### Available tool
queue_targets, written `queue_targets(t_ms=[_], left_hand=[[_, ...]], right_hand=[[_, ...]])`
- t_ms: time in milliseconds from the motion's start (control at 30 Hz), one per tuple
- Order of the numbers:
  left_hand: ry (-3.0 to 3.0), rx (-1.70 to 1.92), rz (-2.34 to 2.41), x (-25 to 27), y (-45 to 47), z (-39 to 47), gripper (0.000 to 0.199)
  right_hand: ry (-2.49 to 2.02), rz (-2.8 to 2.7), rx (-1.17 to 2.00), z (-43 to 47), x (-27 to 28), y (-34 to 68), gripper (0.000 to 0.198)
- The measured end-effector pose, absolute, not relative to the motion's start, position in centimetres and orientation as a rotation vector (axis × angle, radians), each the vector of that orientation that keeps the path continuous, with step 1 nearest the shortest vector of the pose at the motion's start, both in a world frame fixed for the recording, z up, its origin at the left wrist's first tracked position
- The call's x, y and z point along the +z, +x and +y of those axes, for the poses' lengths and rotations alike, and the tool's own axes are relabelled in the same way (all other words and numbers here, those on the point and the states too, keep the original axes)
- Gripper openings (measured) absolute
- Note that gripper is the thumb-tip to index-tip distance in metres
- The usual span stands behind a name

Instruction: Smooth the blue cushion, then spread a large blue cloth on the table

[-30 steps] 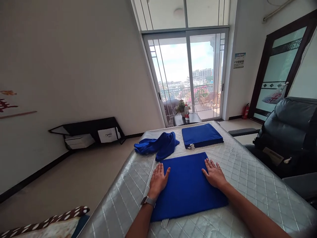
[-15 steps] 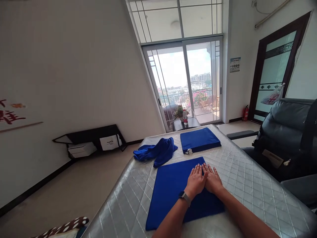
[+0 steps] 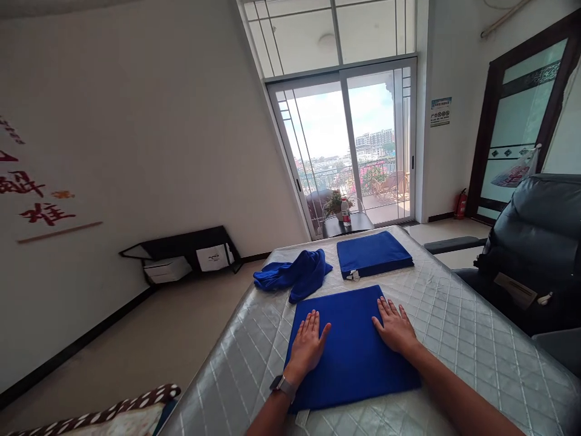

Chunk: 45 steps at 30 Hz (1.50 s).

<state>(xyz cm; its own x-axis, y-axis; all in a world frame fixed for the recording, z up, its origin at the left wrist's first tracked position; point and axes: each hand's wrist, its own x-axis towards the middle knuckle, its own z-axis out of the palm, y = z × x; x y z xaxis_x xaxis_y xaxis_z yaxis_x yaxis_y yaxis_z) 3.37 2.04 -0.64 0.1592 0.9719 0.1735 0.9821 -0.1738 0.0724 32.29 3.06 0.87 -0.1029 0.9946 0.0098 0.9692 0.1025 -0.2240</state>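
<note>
Left hand (image 3: 307, 345) and right hand (image 3: 396, 327) palm-down, well apart, thumbs out, flat on folded blue cloth (image 3: 351, 363), which lies on quilted mattress (image 3: 231, 369). Crumpled blue cloth (image 3: 302, 272), folded blue stack (image 3: 374, 253) beyond. Farther: black rack (image 3: 181, 242) holding white boxes (image 3: 212, 258); plastic bag (image 3: 512, 174) on door (image 3: 521, 115), contents unclear.

Daylight pours through a sliding glass door (image 3: 347, 142), bleaching the sky (image 3: 318, 124) beyond nearly white, while the wall (image 3: 149, 127) at left sits in gray shade. Sheen glints off the silver quilted cover (image 3: 476, 339). Wide-angle distortion tilts the dark-framed door (image 3: 521, 124) at right; the left hand (image 3: 307, 348) and right hand (image 3: 396, 328) look crisp.
</note>
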Motion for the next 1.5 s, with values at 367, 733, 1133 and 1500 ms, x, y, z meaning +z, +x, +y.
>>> queue_targets(t_ms=[367,733,1133,1500], left_hand=[[-2.214,-0.391,-2.106,-2.3,-1.4,1.6,0.081],[-2.201,-0.391,-2.092,-1.7,-1.2,1.2,0.087],[-2.182,-0.400,-2.017,-2.5,-1.6,1.5,0.085],[-2.182,-0.336,-1.940,-2.4,-2.0,1.3,0.076]], right_hand=[[-2.006,-2.221,0.236,3.4,0.5,32.1,0.072],[-2.051,-2.248,0.180,3.3,0.8,31.7,0.071],[-2.037,-2.245,0.183,0.2,0.9,32.0,0.071],[-2.042,-2.209,0.240,-0.3,1.6,32.0,0.071]])
